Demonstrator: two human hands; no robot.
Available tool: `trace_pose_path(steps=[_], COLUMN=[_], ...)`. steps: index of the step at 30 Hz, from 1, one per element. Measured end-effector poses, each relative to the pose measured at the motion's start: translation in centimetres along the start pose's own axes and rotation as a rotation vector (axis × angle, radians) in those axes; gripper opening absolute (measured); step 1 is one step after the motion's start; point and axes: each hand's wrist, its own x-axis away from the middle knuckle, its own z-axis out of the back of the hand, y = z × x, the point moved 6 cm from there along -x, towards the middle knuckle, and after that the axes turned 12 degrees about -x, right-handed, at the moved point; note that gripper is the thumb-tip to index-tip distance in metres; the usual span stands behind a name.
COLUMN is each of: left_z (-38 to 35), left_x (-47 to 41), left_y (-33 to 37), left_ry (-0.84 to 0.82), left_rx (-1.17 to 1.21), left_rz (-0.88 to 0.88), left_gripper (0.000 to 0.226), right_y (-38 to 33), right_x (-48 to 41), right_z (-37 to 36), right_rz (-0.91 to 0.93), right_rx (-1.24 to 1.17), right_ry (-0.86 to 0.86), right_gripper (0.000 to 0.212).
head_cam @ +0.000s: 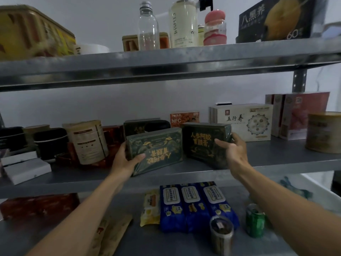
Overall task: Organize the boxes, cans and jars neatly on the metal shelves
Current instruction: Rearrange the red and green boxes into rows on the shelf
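Note:
Two dark green boxes with gold print stand on the middle metal shelf (pixel 276 159). My left hand (pixel 124 159) grips the left green box (pixel 158 148) at its left end; this box is tilted and its print is upside down. My right hand (pixel 233 150) holds the right green box (pixel 204 143) at its right end, thumb on the front. A third dark box (pixel 144 126) stands behind them. To the left stands a beige jar (pixel 87 141), to the right a white box (pixel 245 121) and a gold tin (pixel 323 132).
The top shelf (pixel 166 63) carries a tin, bottles and a black box (pixel 276 19). On the bottom shelf lie blue packs (pixel 191 207), a yellow pack, a green can (pixel 255 220), a clear jar (pixel 221 233) and a red box (pixel 38 206). Black containers and white boxes crowd the middle shelf's left.

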Motion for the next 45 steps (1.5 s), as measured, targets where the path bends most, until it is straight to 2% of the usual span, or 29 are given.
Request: trace_pose_path(steps=[6, 13, 18, 20, 26, 33, 36, 39, 42, 45], left_z=[-4.4, -12.5, -18.0, -19.8, -23.8, -25.3, -25.2, -24.8, -23.5, -21.6], left_x=[-1.4, -2.0, -2.7, -2.9, -3.3, -3.5, -3.4, -3.6, -3.9, -3.7], left_y=[1.5, 5.7, 7.9, 8.5, 10.3, 11.0, 11.0, 11.1, 11.5, 12.2], left_ry=[-0.093, -0.208, -0.263, -0.276, -0.275, -0.263, -0.256, -0.265, -0.244, -0.234], left_rx=[0.015, 0.093, 0.122, 0.122, 0.139, 0.145, 0.126, 0.109, 0.110, 0.082], left_rz=[-0.007, -0.098, -0.115, -0.110, -0.123, -0.128, -0.129, -0.136, -0.161, -0.196], left_gripper=[0.066, 0.057, 0.064, 0.069, 0.063, 0.063, 0.062, 0.057, 0.052, 0.048], right_y=[-2.3, -3.5, -4.1, -4.3, -3.7, -3.0, -3.2, -3.9, -5.5, -7.4], right_x=[-1.4, -5.1, -7.6, -8.3, -10.0, -10.9, -10.5, -9.8, -8.7, -6.8], right_z=[2.5, 9.7, 14.8, 16.2, 18.3, 18.7, 18.5, 18.3, 17.4, 14.7], right_rz=[0.066, 0.088, 0.099, 0.117, 0.120, 0.117, 0.112, 0.132, 0.313, 0.547], right_rx=[0.019, 0.081, 0.126, 0.124, 0.120, 0.157, 0.244, 0.367, 0.648, 0.957], right_ry=[0.045, 0.164, 0.241, 0.243, 0.240, 0.212, 0.209, 0.243, 0.308, 0.341], right_gripper=[0.024, 0.037, 0.033, 0.035, 0.033, 0.038, 0.049, 0.074, 0.093, 0.087])
